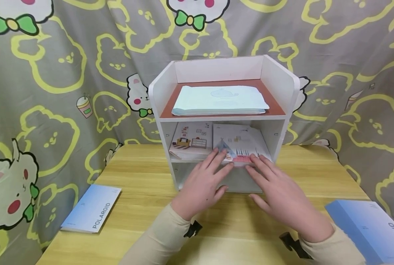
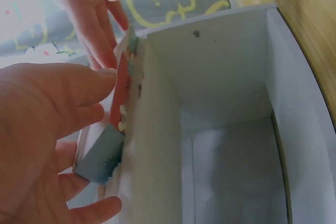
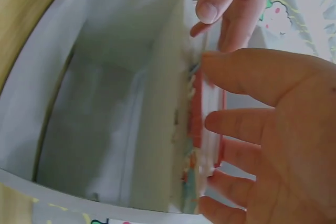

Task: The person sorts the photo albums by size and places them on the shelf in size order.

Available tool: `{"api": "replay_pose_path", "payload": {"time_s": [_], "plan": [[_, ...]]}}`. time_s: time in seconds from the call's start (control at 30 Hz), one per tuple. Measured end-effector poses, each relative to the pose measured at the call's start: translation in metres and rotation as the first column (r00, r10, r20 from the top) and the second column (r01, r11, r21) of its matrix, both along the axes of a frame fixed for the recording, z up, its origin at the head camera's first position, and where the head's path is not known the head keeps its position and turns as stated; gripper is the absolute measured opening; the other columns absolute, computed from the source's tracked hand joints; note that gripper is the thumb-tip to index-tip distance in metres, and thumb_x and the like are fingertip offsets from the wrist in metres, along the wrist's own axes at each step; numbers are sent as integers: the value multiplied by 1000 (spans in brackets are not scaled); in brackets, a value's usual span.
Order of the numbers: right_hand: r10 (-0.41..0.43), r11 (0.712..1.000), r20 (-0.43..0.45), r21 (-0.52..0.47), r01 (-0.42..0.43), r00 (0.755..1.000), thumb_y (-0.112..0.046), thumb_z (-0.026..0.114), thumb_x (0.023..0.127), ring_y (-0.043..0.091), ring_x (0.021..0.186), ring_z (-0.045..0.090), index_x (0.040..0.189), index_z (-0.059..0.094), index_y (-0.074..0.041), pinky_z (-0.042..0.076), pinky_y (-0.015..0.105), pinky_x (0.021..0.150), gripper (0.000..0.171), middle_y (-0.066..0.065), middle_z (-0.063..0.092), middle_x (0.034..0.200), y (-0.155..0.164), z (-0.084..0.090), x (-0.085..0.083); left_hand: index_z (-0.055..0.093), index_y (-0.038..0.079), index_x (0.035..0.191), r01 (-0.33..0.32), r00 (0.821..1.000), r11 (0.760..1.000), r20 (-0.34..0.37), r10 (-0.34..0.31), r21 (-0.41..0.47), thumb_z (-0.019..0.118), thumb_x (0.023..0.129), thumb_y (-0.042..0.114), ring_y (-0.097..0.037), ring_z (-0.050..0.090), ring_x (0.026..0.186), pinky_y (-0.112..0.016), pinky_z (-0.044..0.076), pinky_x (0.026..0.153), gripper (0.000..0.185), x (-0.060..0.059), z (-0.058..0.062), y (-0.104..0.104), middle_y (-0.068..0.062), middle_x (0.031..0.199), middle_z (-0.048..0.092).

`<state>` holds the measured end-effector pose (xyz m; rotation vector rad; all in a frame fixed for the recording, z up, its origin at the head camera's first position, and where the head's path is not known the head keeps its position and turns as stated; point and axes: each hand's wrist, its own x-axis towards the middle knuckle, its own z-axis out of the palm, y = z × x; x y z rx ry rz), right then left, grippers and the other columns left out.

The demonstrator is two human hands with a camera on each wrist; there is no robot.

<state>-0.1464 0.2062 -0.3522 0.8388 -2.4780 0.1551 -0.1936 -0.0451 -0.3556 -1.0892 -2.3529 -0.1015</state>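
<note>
- At the centre of the head view, the left hand [image 1: 201, 184] and right hand [image 1: 283, 198] meet at the front edge of the middle shelf of a small white shelf unit [image 1: 157, 99], both on the front edge of a stack of illustrated booklets [image 1: 240, 145] lying in the right half of that shelf.
- The left grip is loose: fingers nearly straight, tips resting on the stack's protruding edge, with nothing curled round it. In the left wrist view the fingertips [image 2: 100, 85] lie against the booklets' coloured edge [image 2: 122, 95], probably to steady or square the stack.
- The right grip is likewise flat and relaxed, fingers spread over the stack's right corner; in the right wrist view the stack's edge [image 3: 197, 114] sits between thumb and fingers, pressed rather than pinched, as far as I can tell.
- The stack overhangs the shelf lip slightly, which would explain flat hands at its edge.
- Left of it on the same shelf lies another illustrated booklet [image 1: 190, 141], untouched.
- On the top shelf rests a pale blue envelope-like packet [image 1: 220, 100].
- On the wooden counter [image 1: 144, 173], a blue Polaroid box [image 1: 91, 208] lies at lower left and a second blue box [image 1: 372, 228] at lower right, well apart from the hands.
</note>
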Motion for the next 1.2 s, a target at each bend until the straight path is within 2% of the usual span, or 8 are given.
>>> {"api": "replay_pose_path", "payload": {"time_s": [0.17,0.33,0.63,0.87,1.2], "plan": [[-23,999,-14,-25,23,1000,-31,84,81,47,141,36,141,55,4,38,59,109,76,24,31,160,0,-9,-8,48,18,152,-52,999,998,8,53,-27,77,88,43,-37,16,152,-50,47,104,75,-3,-5,4,-16,167,16],[-24,999,-37,-49,23,999,-29,85,78,48,140,36,142,55,4,38,61,108,78,28,28,159,-1,-15,-14,47,19,153,-77,997,996,7,77,-34,81,86,38,-37,14,153,-46,51,98,78,-5,-7,6,-17,167,13],[-15,999,-73,-51,11,997,-28,86,75,48,139,35,140,55,6,37,60,109,80,29,29,158,0,-23,-25,48,20,153,-107,994,994,-27,106,-37,85,82,35,-39,18,151,-41,56,88,81,-11,-9,7,-18,167,15],[-35,997,-65,-65,31,997,-28,84,76,48,141,33,141,54,5,36,59,111,79,27,28,160,-1,-25,-28,48,22,153,-134,988,990,-83,130,-47,85,80,39,-39,21,150,-37,57,83,84,-13,-10,10,-18,166,18],[-33,997,-59,-70,29,998,-26,84,77,47,143,30,142,53,6,34,60,112,80,26,26,161,0,-28,-31,47,23,154,-168,980,983,-118,160,-67,84,81,40,-39,19,151,-34,56,78,84,-14,-13,12,-18,166,17]]}}
